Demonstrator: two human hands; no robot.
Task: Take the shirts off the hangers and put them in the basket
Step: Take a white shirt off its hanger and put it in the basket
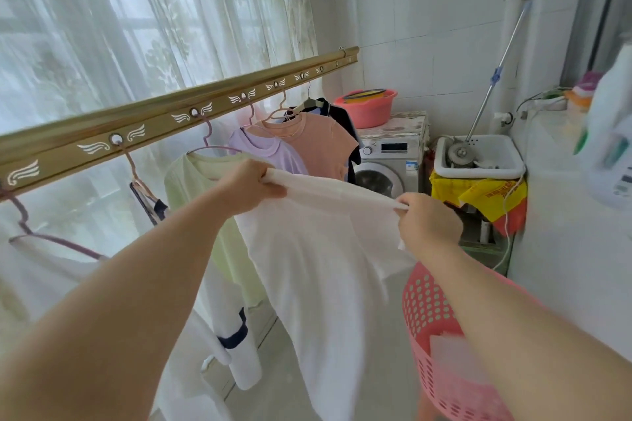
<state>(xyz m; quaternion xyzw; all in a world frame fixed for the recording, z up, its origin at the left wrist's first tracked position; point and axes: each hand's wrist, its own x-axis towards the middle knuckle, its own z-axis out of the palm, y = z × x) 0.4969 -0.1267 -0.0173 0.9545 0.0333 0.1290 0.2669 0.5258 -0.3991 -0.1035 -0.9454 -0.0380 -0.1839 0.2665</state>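
Writing: the yellow bag (478,193) under the white sink (480,155) is carrying red characters, too blurred to read; the washing machine (388,164) is showing a dark display and a small blue sticker, neither legible; the gold rail (171,116) is bearing white wing motifs around its holes, no lettering. The left hand (248,186) and right hand (425,220) are both gripping the top edge of a white shirt (307,267), fists closed on the fabric and held apart, so the edge is stretching taut between them; the shirt is hanging free below the hands, off any hanger. The pink basket (431,311) is standing just beneath the right forearm, beside the shirt's lower right edge. A green shirt (191,181), lilac shirt (273,154) and peach shirt (314,143) are hanging on the rail behind the left hand.
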